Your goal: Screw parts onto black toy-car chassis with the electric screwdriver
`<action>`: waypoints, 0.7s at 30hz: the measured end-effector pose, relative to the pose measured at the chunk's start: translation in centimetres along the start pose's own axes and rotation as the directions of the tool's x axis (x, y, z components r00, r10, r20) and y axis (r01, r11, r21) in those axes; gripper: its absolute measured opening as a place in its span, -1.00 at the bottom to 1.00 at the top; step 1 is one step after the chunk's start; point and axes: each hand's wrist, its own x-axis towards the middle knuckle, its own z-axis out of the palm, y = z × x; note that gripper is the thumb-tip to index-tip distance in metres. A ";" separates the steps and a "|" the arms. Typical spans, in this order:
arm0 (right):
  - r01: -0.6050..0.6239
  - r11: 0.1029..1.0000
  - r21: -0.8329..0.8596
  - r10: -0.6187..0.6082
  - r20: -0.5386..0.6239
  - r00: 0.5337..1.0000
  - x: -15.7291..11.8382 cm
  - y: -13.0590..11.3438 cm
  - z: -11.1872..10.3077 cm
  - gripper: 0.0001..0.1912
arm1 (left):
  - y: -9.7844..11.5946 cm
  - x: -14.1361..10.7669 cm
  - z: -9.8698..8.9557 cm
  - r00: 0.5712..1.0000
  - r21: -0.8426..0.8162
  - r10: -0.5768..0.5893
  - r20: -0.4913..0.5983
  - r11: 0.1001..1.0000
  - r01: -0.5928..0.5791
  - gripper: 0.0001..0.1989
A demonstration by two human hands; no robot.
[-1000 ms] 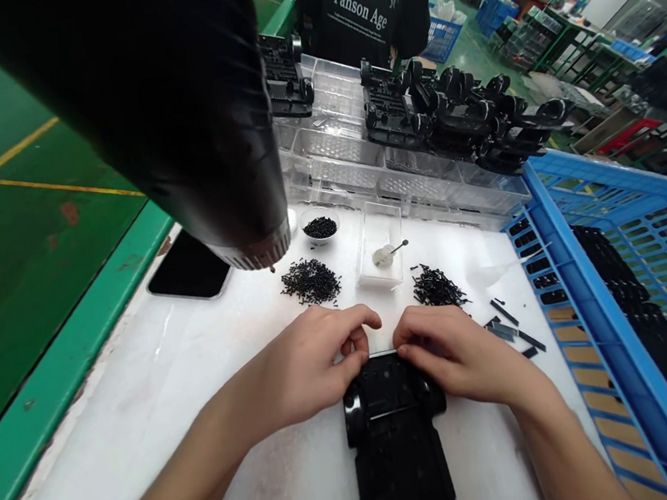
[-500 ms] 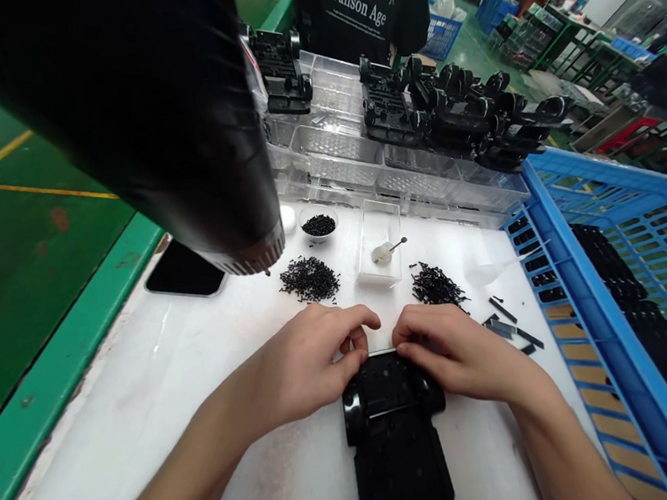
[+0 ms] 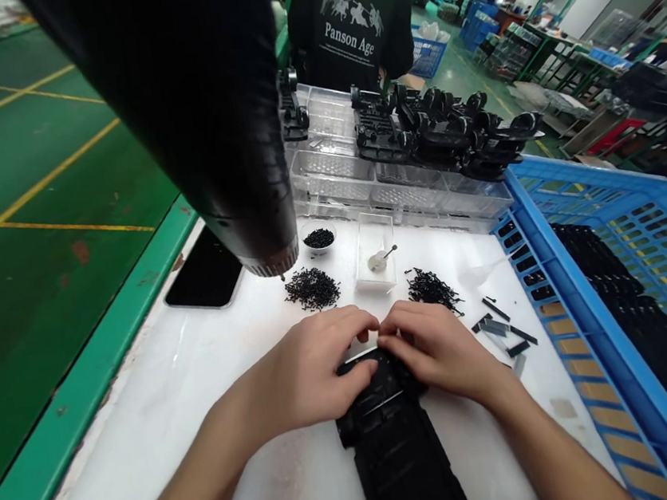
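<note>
A black plastic toy car chassis (image 3: pixel 402 459) lies on the white tabletop in front of me. My left hand (image 3: pixel 314 368) is closed on its far end, with the thumb on top and the fingers curled at the edge. At the far right corner, the thumb and fingers of my right hand (image 3: pixel 441 350) are pinched together on the chassis edge. Anything small between those fingertips is hidden. Just beyond my hands lie a pile of small black screws (image 3: pixel 312 288) and a second pile of longer black screws (image 3: pixel 433 288).
A dark cylindrical tool (image 3: pixel 263 218) hangs at upper left, near a phone (image 3: pixel 207 276). A bowl of black pieces (image 3: pixel 319 240) and a clear box (image 3: pixel 364 278) stand behind the piles. Dark strips (image 3: pixel 494 328) lie right, beside a blue crate (image 3: pixel 598 348). A person (image 3: pixel 349 23) is beyond clear trays (image 3: pixel 330 174).
The chassis has turned, its far end tilting left. My right hand has shifted left, close to my left hand, whose thumb now lies farther over the chassis. The view has moved slightly.
</note>
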 end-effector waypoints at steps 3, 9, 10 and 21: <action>-0.016 1.000 0.000 0.016 -0.177 0.984 0.4 0.3 0.2 -0.84 | 0.5 -1.0 -0.4 0.998 -0.010 0.054 0.027 0.999 -0.053 -0.21; -0.129 0.989 0.072 0.147 -0.564 0.812 0.1 2.2 -3.1 -0.67 | 2.9 -1.8 3.1 0.980 0.295 0.056 0.193 0.949 -0.112 0.25; -0.154 0.985 0.079 0.170 -0.600 0.782 -0.2 2.4 -3.9 -0.66 | 3.3 -1.7 4.0 0.985 0.363 0.056 0.165 0.925 -0.114 0.05; -0.122 0.988 0.093 0.142 -0.257 0.956 -1.7 0.3 -5.5 -0.81 | 2.2 -6.4 6.1 0.887 0.531 -0.140 -0.439 0.756 0.382 -0.52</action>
